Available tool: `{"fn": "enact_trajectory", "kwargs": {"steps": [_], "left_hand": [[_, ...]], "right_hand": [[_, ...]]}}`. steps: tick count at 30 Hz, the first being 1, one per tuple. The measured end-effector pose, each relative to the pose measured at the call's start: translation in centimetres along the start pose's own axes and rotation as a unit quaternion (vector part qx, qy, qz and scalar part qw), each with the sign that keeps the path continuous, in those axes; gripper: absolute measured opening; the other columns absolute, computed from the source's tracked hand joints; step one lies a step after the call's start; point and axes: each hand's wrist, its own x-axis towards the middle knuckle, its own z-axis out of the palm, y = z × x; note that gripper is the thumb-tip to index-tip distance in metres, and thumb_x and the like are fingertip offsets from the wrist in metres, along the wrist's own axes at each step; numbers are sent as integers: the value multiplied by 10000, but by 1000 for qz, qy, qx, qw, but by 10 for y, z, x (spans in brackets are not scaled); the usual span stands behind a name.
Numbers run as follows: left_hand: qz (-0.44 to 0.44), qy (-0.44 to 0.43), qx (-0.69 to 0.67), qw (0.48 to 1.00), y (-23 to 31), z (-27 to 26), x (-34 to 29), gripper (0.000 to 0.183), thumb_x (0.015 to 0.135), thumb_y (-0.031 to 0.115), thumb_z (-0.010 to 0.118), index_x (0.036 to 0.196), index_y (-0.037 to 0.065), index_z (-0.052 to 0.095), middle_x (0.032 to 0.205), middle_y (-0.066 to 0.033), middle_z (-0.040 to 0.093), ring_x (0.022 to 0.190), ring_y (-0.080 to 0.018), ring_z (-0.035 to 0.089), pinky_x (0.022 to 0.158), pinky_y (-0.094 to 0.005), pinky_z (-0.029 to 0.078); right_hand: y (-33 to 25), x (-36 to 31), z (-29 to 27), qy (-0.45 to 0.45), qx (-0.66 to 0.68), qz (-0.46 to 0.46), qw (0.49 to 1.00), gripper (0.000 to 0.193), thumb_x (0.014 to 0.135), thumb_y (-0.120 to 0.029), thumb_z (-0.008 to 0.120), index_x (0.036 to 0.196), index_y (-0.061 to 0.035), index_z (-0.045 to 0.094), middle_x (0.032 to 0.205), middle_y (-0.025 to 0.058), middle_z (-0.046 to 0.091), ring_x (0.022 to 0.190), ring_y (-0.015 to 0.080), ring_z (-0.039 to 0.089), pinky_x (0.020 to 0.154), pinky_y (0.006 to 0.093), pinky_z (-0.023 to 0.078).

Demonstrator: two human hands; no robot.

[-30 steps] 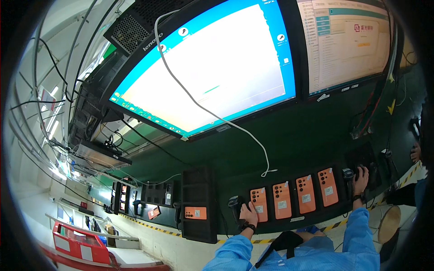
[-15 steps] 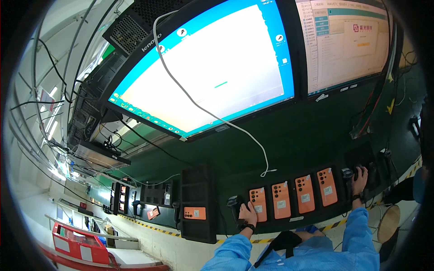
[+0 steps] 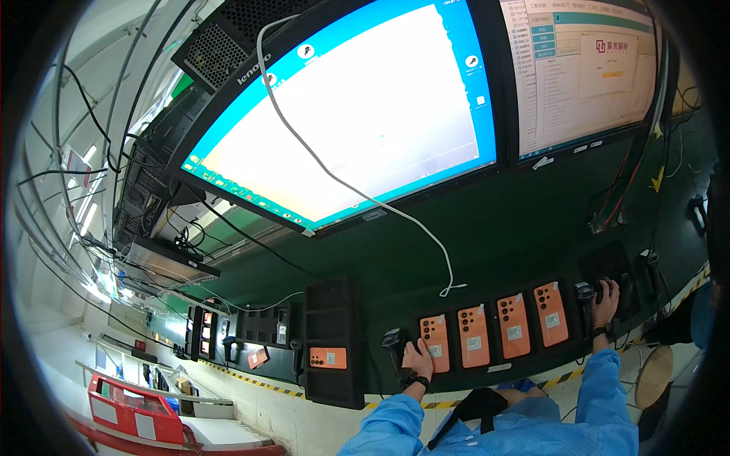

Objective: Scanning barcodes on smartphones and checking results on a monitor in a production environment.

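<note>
My left hand point(image 3: 417, 360) is closed around the handle of a black barcode scanner point(image 3: 393, 341), just left of a row of orange phones. My right hand point(image 3: 605, 304) rests past the row's right end with fingers curled over something dark that I cannot make out. A second barcode scanner point(image 3: 584, 292) stands right beside it. The phones lie back up in a black tray: one point(image 3: 434, 344) next to my left hand, then another point(image 3: 473, 338), a third point(image 3: 513, 327), and one point(image 3: 550, 315) nearest my right hand. Each bears a white label.
A large bright monitor point(image 3: 357, 121) and a second monitor point(image 3: 582, 83) stand behind the green bench. A white cable point(image 3: 380, 205) hangs across the large one. A black tray point(image 3: 328, 380) with one orange phone point(image 3: 328, 358) sits at left. A round stool point(image 3: 654, 378) stands at right.
A small green bar on the large monitor has disappeared. Both hands and the phones stay where they were.
</note>
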Motion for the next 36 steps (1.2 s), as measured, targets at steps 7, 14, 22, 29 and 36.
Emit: {"fn": "enact_trajectory", "kwargs": {"steps": [7, 14, 22, 29, 36], "left_hand": [[-1, 4, 0, 1000, -2, 3, 1, 491, 965, 448, 334, 1022, -16, 486, 1025, -270, 571, 850, -424, 581, 684, -491, 496], [-7, -12, 2, 1000, -3, 3, 1, 513, 963, 446, 335, 1073, -33, 483, 1062, -281, 568, 901, -431, 577, 729, -488, 499], [-22, -36, -3, 999, 4, -6, 1, 520, 966, 451, 311, 1088, -27, 476, 1078, -279, 564, 936, -429, 570, 764, -489, 488], [-32, -59, -9, 998, 6, -9, 0, 528, 971, 450, 292, 1084, -34, 468, 1091, -289, 550, 966, -443, 555, 798, -499, 472], [-37, -42, -8, 998, -2, -1, 3, 521, 968, 454, 300, 1071, -25, 476, 1078, -283, 558, 952, -445, 556, 789, -502, 470]], "right_hand": [[2, -1, 2, -5, -7, 4, 1000, 486, 689, 20, 662, 1142, -111, 546, 1270, 144, 455, 1191, 349, 444, 1009, 441, 383], [1, 0, 2, 0, -5, 8, 1000, 463, 726, 11, 652, 1159, -110, 541, 1274, 144, 459, 1195, 344, 449, 1010, 435, 386], [2, 0, 3, 1, -8, -2, 1000, 444, 734, 3, 648, 1152, -104, 545, 1273, 145, 461, 1183, 346, 459, 1002, 431, 390], [3, 1, 4, 9, -7, 3, 1000, 454, 722, 3, 653, 1149, -108, 548, 1261, 152, 466, 1177, 356, 457, 998, 435, 389], [4, 0, 4, 12, -4, -8, 1000, 474, 704, 10, 659, 1149, -111, 548, 1263, 154, 462, 1181, 357, 452, 1000, 436, 384]]}}
